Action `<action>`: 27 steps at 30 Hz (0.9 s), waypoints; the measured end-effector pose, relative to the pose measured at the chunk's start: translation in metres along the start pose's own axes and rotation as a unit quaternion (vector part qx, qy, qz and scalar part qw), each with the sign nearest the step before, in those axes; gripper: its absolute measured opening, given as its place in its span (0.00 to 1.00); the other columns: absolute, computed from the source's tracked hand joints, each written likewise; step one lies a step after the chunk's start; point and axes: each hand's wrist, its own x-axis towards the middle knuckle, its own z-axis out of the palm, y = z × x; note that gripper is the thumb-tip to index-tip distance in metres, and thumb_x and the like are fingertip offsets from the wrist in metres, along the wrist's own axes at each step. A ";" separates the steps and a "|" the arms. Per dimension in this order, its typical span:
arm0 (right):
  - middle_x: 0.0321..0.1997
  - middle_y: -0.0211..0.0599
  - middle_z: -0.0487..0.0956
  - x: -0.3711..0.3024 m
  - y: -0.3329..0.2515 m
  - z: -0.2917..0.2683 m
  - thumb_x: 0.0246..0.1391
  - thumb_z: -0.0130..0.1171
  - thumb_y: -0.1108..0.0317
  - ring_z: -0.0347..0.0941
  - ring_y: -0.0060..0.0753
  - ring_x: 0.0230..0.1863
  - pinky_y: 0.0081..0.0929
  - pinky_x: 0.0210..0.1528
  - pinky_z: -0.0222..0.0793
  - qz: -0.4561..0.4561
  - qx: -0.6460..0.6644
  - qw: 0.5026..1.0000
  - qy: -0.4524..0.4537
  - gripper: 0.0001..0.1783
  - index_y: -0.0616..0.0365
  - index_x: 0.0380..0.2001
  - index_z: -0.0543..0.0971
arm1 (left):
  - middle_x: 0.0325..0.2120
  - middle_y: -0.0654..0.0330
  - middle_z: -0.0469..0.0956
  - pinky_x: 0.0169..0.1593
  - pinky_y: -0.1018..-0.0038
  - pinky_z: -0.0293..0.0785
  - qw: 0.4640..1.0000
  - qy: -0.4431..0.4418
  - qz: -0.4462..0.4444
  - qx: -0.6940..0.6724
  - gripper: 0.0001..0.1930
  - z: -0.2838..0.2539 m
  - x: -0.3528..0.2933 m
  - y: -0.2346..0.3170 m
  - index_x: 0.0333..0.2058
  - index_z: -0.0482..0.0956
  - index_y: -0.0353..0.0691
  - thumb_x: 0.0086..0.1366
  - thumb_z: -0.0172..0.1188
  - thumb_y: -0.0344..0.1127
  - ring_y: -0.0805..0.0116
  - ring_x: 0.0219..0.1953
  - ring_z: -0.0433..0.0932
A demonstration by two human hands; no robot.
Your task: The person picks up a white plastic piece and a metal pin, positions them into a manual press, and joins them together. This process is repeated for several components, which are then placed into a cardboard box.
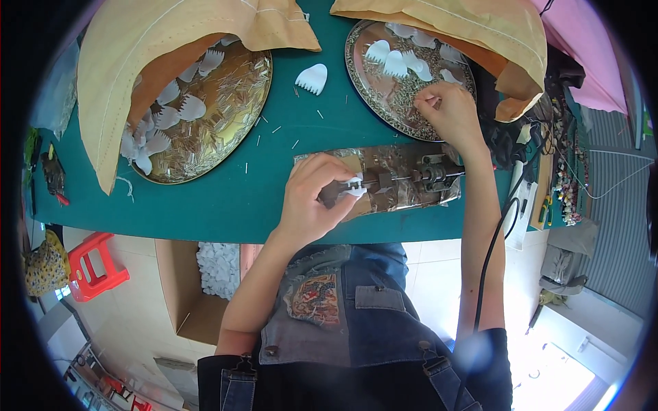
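Note:
My left hand [306, 204] curls its thumb and fingers round a white plastic hair claw clip [355, 186], held at the left end of a thin metal rod. That rod belongs to a small metal jig [433, 174] on a tape-wrapped board. My right hand [449, 113] is over the round right tray [358, 81], its thumb and forefinger pinched together; anything between the fingertips is too small to make out. Tiny metal pieces, perhaps springs, cover that tray, with several white toothed clip halves [395, 64] among them.
A round golden left tray [229, 140] holds thin metal pins and clip halves. Brown paper bags [157, 41] overhang both trays. One loose clip half [312, 79] and stray pins lie on the green table [205, 212]. A black cable [495, 240] hangs beside my right forearm.

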 end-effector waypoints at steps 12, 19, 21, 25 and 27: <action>0.31 0.33 0.81 -0.011 -0.005 0.007 0.47 0.68 0.71 0.76 0.40 0.43 0.38 0.52 0.70 -0.133 -0.035 0.986 0.094 0.03 0.54 0.28 0.87 | 0.35 0.60 0.81 0.46 0.65 0.69 1.000 0.000 0.005 0.003 0.13 -0.001 0.002 0.001 0.35 0.81 0.41 0.48 0.71 0.27 0.58 0.40 0.79; 0.30 0.33 0.82 -0.010 -0.004 0.003 0.46 0.69 0.69 0.77 0.42 0.41 0.38 0.52 0.71 -0.116 -0.037 0.989 0.083 0.03 0.53 0.27 0.87 | 0.35 0.60 0.81 0.46 0.64 0.70 1.000 0.005 0.007 0.000 0.14 0.000 0.001 -0.001 0.35 0.81 0.42 0.48 0.72 0.27 0.58 0.40 0.78; 0.31 0.33 0.83 -0.020 -0.012 -0.004 0.46 0.69 0.69 0.77 0.42 0.41 0.38 0.51 0.72 -0.090 -0.026 0.990 0.105 0.03 0.53 0.27 0.87 | 0.35 0.60 0.80 0.46 0.64 0.70 1.000 0.004 0.005 0.002 0.14 0.000 0.002 0.001 0.35 0.81 0.42 0.48 0.72 0.27 0.58 0.40 0.78; 0.32 0.32 0.84 -0.073 -0.082 -0.013 0.45 0.70 0.72 0.78 0.37 0.40 0.34 0.45 0.72 0.004 0.202 0.962 0.183 0.03 0.52 0.27 0.87 | 0.35 0.60 0.80 0.47 0.64 0.70 1.000 0.005 -0.007 0.011 0.14 -0.002 -0.001 0.003 0.35 0.81 0.42 0.47 0.72 0.26 0.57 0.40 0.78; 0.27 0.28 0.80 -0.099 -0.116 0.004 0.43 0.72 0.75 0.74 0.34 0.33 0.32 0.39 0.68 -0.012 0.191 0.964 0.186 0.06 0.52 0.27 0.87 | 0.35 0.60 0.80 0.47 0.64 0.70 1.000 0.011 -0.004 0.006 0.15 -0.001 0.000 0.003 0.35 0.81 0.42 0.47 0.72 0.27 0.57 0.40 0.78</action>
